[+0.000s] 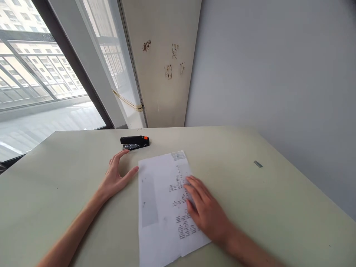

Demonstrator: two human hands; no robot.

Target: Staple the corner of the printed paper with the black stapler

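Printed white paper sheets [161,207] lie on the pale table [239,178] in front of me, their top edge tilted slightly. My right hand [204,207] rests on the right side of the paper with its fingers spread, holding nothing. At the paper's upper left edge is my left hand [116,178], open, its thumb tip near the sheet and its index finger stretched toward a black stapler [135,141]. The stapler lies beyond the paper and has an orange mark on its right end. Whether the index fingertip touches it is unclear.
A small dark strip [257,164], perhaps staples, lies on the right part of the table. Behind the table's far edge stand a stained beige panel [167,89] and a grey wall [264,74]. A window [41,74] is at the left.
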